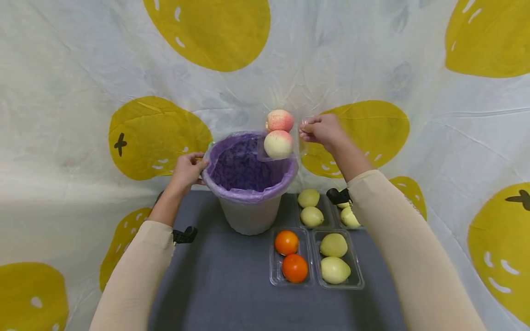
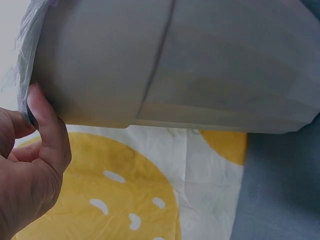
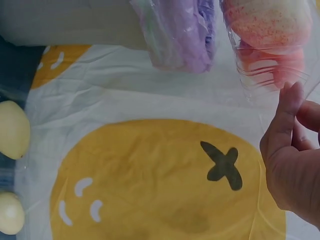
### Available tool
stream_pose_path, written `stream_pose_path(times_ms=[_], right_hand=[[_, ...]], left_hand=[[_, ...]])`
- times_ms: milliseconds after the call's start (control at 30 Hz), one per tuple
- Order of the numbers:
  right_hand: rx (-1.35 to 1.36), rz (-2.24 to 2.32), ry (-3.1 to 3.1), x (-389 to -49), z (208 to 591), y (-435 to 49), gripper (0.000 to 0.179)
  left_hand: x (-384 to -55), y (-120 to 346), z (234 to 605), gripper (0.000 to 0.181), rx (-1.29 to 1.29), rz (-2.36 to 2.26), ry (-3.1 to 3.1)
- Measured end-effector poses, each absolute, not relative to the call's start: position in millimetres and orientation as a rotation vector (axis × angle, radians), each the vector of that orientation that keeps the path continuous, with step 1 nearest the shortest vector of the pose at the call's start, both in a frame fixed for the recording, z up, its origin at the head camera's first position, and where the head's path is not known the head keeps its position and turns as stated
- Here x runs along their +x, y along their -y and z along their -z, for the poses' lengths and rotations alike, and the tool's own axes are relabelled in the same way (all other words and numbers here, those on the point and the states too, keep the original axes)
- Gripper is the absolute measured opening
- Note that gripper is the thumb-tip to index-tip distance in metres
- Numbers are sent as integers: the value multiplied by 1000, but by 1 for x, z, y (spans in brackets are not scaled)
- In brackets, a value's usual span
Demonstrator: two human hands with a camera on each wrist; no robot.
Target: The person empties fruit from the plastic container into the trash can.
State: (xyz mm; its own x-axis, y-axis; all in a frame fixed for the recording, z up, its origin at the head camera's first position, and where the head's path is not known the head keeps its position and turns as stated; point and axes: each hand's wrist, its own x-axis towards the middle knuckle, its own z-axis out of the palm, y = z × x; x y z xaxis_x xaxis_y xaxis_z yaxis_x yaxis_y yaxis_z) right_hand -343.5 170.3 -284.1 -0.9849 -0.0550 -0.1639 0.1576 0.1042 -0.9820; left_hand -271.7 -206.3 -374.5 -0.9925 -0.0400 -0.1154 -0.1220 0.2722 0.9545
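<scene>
My left hand (image 1: 188,172) grips the left rim of a pale bucket-like bin (image 1: 250,216), with thumb and fingers around the edge in the left wrist view. A purple plastic bag (image 1: 248,196) lines this bin and folds over its rim. My right hand (image 1: 325,131) pinches the right edge of a clear plastic tray (image 1: 296,149). Two pink-and-cream peaches, an upper peach (image 1: 279,121) and a lower peach (image 1: 278,144), sit in that tray. Held up, it overlaps the bin's right rim in the head view.
On the grey table (image 1: 232,285), right of the bin, a clear tray (image 1: 273,276) holds two orange fruits. Beside it a tray (image 1: 359,281) holds two yellow-green fruits. Two more such trays stand behind, one partly hidden by my right arm. A patterned cloth (image 1: 244,92) hangs behind.
</scene>
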Motion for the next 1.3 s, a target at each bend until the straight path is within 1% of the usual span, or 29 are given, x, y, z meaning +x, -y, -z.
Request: stream_pose_path(times_ms=[167, 433, 767, 1000, 1300], right_hand=[[108, 1998, -2253, -345, 286, -159, 11], [24, 1973, -2297, -344, 286, -143, 12], [24, 1931, -2386, -344, 295, -138, 18], [-31, 1836, -2523, -341, 292, -134, 21], [-89, 1796, -2614, -337, 295, -133, 22]], left_hand=[[-272, 207, 374, 52, -146, -1848, -2442], [-273, 209, 374, 51, -157, -1863, -2441], [-271, 207, 375, 51, -146, -1857, -2443], [-270, 208, 373, 51, -151, -1850, -2442], [-270, 208, 373, 53, -141, -1834, -2436]])
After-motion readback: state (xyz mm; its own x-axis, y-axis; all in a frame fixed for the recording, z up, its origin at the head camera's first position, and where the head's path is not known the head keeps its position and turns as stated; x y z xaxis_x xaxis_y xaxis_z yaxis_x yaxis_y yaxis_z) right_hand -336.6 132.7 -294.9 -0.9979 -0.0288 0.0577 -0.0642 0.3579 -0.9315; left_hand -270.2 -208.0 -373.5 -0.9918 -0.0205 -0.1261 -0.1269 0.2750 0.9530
